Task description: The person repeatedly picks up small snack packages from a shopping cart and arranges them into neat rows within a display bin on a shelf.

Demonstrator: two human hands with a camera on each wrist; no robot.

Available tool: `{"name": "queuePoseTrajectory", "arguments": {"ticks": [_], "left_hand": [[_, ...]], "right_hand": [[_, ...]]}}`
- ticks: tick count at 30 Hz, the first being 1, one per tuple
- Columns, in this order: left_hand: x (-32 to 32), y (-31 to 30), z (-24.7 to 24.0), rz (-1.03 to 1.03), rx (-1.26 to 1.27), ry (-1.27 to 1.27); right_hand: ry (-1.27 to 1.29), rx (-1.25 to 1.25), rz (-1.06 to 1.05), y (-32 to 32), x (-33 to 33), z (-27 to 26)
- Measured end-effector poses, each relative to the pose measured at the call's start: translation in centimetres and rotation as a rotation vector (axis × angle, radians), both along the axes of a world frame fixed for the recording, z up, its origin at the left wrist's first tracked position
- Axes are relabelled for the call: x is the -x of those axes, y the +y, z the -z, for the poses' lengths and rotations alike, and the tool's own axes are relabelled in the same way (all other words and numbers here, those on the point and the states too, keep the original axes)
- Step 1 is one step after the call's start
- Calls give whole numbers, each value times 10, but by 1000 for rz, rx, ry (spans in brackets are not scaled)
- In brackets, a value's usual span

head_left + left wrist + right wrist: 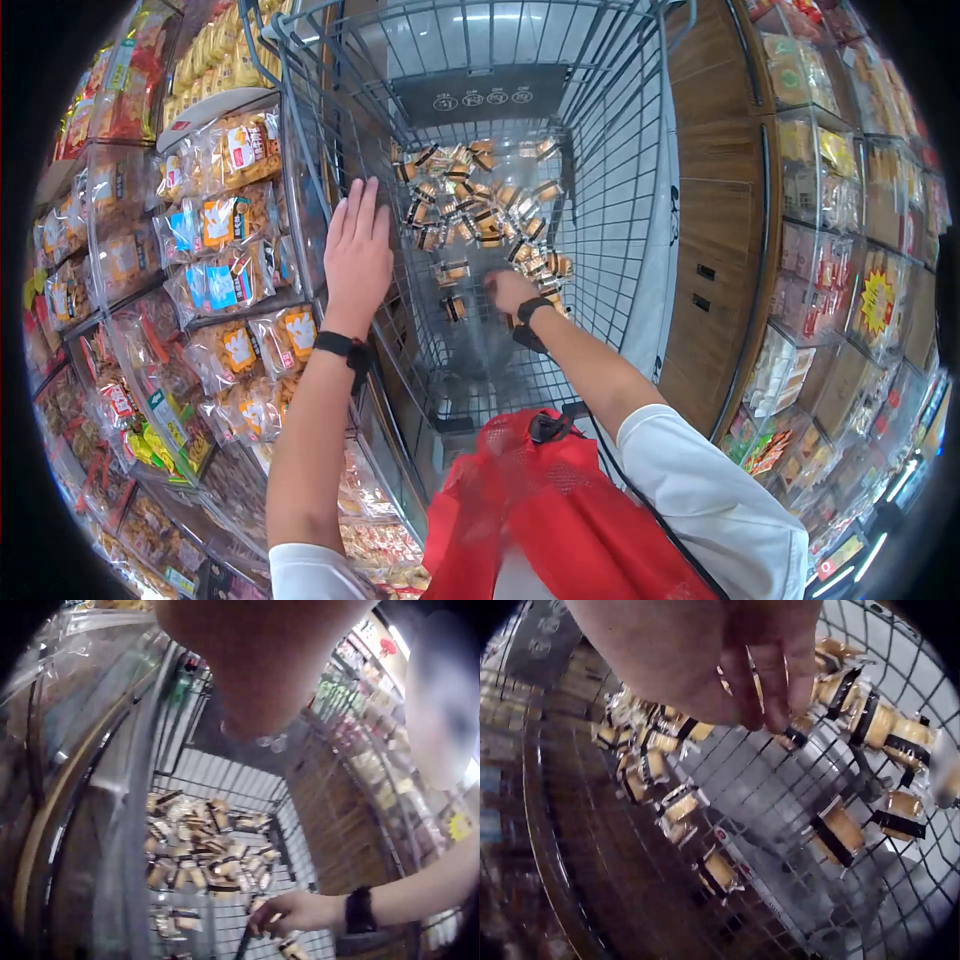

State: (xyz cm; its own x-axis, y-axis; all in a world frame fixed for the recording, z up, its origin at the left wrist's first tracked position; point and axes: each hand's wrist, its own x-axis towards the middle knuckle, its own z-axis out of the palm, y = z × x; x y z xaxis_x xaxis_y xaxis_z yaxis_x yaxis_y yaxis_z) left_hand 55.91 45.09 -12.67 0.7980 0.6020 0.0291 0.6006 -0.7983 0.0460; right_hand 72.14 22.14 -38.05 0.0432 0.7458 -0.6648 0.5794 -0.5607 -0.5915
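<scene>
Small packets with black bands (pixel 487 225) (pixel 214 847) (pixel 840 836) lie scattered on the wire floor of a shopping cart (pixel 620 240). My right hand (pixel 512 292) (pixel 292 913) (pixel 705 660) reaches down among them with fingers lightly bent. Its fingertips are at one packet (pixel 798 735); whether they touch it is unclear. With straight fingers together, my left hand (pixel 358 250) (pixel 247 667) is at the cart's left side, beside the shelf; its contact with the wire cannot be made out.
Bagged snacks (pixel 222 285) fill the shelves at left, close to the cart. Wooden cabinet doors (pixel 715 210) and more stocked shelves (pixel 815 200) stand at right. A red garment (pixel 560 510) hangs at the cart's near end. The cart's far panel (pixel 480 97) is dark grey.
</scene>
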Motion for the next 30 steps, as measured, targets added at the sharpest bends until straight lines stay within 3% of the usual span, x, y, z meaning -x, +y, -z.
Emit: {"name": "queuePoseTrajectory", "arguments": {"ticks": [2,5,9,12,16,19,22,25,28,29,30], "left_hand": [[4,6,7,39,59,8],[6,5,13,34,96,-75],[8,8,12,46,132,-90],[9,9,18,51,164,-134],[11,11,19,48,186,-152],[9,11,19,46,165,-160],[8,13,20,64,156,-191],[12,12,18,68,154,-201],[14,12,22,62,183,-213],[15,12,23,58,198,-215],[15,13,25,58,198,-229]], "right_hand": [[119,-63,-106,14,26,9],[177,-86,-86,26,73,35],[-62,95,-100,44,89,24],[-145,236,307,59,86,17],[-120,161,259,83,85,8],[-169,209,144,92,101,34],[-199,87,151,90,113,46],[-203,-347,163,79,98,49],[66,-234,456,113,53,-3],[52,-399,505,129,43,5],[69,-378,537,147,33,13]]}}
